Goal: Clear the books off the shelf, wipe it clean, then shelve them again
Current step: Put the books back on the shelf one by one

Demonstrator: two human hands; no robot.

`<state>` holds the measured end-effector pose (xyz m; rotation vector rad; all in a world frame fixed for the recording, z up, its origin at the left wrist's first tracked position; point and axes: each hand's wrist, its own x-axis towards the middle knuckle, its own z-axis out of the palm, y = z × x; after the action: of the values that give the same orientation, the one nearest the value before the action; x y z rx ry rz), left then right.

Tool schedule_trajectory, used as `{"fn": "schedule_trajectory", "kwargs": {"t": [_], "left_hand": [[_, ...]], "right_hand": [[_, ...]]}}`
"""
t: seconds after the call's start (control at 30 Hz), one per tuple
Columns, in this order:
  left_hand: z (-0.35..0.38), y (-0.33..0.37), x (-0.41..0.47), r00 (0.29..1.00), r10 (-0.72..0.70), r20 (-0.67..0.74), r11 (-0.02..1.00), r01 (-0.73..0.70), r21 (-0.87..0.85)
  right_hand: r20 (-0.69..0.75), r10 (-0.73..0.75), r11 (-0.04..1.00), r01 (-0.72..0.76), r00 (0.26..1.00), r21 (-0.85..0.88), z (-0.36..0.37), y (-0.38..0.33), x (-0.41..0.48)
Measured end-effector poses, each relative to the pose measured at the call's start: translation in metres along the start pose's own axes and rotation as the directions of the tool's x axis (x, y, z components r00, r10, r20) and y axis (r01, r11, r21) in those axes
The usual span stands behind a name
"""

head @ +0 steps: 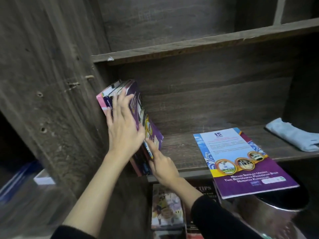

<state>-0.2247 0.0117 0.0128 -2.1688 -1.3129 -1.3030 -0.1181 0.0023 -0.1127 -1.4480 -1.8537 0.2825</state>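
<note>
Several books [136,107] stand leaning against the left wall of the dark wooden shelf [183,149], the outermost with a purple cover. My left hand [122,125] lies flat with straight fingers against their spines and front edge. My right hand [160,163] touches the lower edge of the purple book with its index finger stretched out. A large purple and white book [241,161] lies flat on the shelf to the right, its near end hanging over the shelf's front edge. A light blue cloth [291,135] lies folded at the far right of the shelf.
An upper shelf board [189,47] runs above. Below the shelf's front edge more books [167,206] stand, and a shiny metal bin [276,209] sits under the overhanging book. The cabinet's wooden side panel [43,83] fills the left, with blurred blue items at the lower left.
</note>
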Motion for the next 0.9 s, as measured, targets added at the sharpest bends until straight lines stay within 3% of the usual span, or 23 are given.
{"fn": "schedule_trajectory", "kwargs": {"t": [0.17, 0.33, 0.5, 0.73, 0.9], "left_hand": [[-0.001, -0.007, 0.003, 0.996, -0.063, 0.063, 0.993, 0.056, 0.104], [-0.010, -0.008, 0.008, 0.985, -0.059, 0.164, 0.976, 0.022, 0.219], [-0.024, -0.011, 0.019, 0.947, -0.066, 0.313, 0.964, -0.020, 0.264], [-0.017, -0.011, 0.018, 0.966, -0.075, 0.245, 0.949, -0.006, 0.315], [-0.012, -0.011, 0.017, 0.977, -0.079, 0.199, 0.932, 0.001, 0.363]], "right_hand": [[0.152, 0.017, 0.995, -0.032, 0.988, 0.097, -0.002, 0.014, 0.008], [0.414, 0.089, 0.964, -0.183, 0.906, 0.194, -0.008, 0.051, 0.001], [0.446, 0.133, 0.947, -0.246, 0.885, 0.208, -0.007, 0.060, 0.002], [0.421, 0.174, 0.948, -0.267, 0.890, 0.172, -0.006, 0.060, 0.003], [0.408, 0.201, 0.970, -0.238, 0.891, 0.041, -0.003, 0.059, 0.008]]}}
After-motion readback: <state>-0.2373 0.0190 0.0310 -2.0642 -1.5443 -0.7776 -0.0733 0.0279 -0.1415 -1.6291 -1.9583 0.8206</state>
